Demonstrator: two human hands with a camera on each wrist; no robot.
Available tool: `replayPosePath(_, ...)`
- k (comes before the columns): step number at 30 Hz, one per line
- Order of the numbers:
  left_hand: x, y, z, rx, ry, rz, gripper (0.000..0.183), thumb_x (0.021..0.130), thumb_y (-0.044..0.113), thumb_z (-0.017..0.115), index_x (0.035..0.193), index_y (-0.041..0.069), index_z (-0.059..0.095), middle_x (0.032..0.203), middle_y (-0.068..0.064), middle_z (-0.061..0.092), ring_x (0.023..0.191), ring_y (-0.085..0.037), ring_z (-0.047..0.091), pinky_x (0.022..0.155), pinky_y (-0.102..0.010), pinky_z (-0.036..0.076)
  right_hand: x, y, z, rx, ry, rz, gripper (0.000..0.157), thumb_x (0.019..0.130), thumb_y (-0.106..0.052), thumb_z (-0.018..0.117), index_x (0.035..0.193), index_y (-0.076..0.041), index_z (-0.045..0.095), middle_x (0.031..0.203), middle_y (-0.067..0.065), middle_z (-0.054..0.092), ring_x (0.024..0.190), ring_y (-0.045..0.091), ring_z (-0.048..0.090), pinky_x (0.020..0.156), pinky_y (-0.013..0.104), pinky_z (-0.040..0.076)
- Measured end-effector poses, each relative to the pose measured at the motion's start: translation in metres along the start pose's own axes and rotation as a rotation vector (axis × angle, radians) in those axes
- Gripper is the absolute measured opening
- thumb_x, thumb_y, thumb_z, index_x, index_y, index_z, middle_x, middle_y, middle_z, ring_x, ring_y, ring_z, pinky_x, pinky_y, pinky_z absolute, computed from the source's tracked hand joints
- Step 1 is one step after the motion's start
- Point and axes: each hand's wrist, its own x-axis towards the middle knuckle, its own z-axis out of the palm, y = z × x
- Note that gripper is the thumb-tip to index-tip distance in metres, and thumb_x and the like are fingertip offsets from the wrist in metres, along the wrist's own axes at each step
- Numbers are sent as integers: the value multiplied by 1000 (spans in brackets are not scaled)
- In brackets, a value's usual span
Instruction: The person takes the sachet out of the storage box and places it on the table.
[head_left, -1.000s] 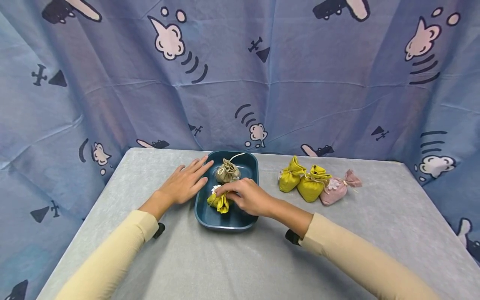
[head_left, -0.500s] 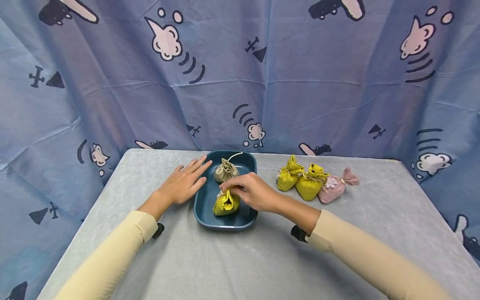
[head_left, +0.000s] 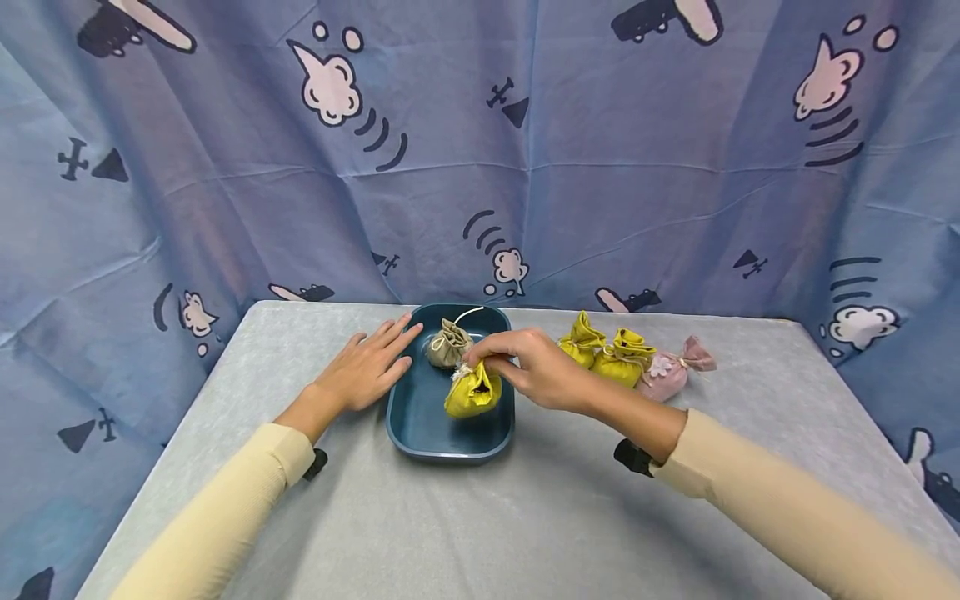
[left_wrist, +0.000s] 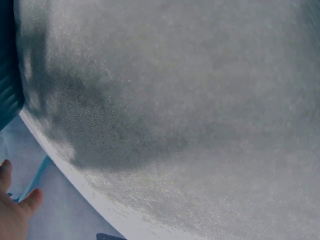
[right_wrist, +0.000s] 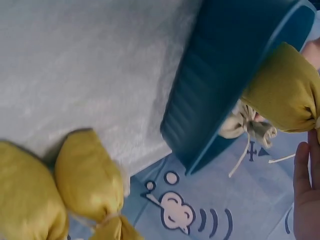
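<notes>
My right hand (head_left: 536, 367) pinches a yellow drawstring pouch (head_left: 472, 394) near its tied neck. In the right wrist view this pouch (right_wrist: 285, 90) hangs at the rim of the blue tray (right_wrist: 220, 75), its body tilted. A beige pouch (head_left: 448, 345) with a white cord sits at the back of the tray (head_left: 420, 425). My left hand (head_left: 367, 367) lies with fingers spread, its fingertips at the tray's left rim. Part of that hand (left_wrist: 15, 210) shows in the left wrist view's lower left corner.
Two more yellow pouches, the left one (head_left: 582, 340) and the middle one (head_left: 624, 358), stand right of the tray beside a pink pouch (head_left: 667, 375). My right forearm passes in front of them. A grey cloth covers the table (head_left: 360, 525); a blue printed curtain (head_left: 420, 125) hangs behind.
My right hand has lifted the yellow pouch from the tray's front part and carried it up and to the right. The left hand and the beige pouch have stayed in place.
</notes>
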Motion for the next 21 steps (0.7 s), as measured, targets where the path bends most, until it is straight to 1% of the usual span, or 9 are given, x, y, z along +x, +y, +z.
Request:
replayPosePath(7, 0, 1, 0, 5, -1, 1, 57, 108, 38, 37, 161, 25, 21, 167, 2, 10, 150, -32, 21, 112, -66, 22, -6, -6, -20, -26, 36, -24, 21, 92, 11, 63, 106, 0, 73, 109, 12, 73, 105, 22, 69, 89, 30, 55)
replayPosePath(12, -1, 1, 1, 11, 4, 7, 57, 108, 38, 37, 161, 24, 21, 167, 1, 10, 150, -33, 21, 112, -67, 22, -15, -5, -33, -39, 63, 0, 22, 91, 11, 63, 106, -1, 74, 109, 9, 74, 108, 21, 68, 92, 32, 54)
replayPosePath(15, -1, 1, 1, 12, 11, 10, 57, 108, 38, 38, 161, 24, 21, 167, 0, 11, 149, -33, 22, 111, -67, 22, -22, -2, -41, -44, 93, -10, 23, 91, 12, 63, 105, -2, 74, 108, 9, 74, 107, 22, 68, 92, 34, 54)
replayPosePath(21, 0, 1, 2, 18, 10, 8, 57, 108, 38, 36, 161, 24, 20, 167, -1, 10, 149, -34, 22, 111, -67, 22, -37, 8, -55, -106, 141, -48, 24, 89, 16, 62, 100, -1, 74, 104, 8, 75, 101, 23, 70, 91, 35, 54)
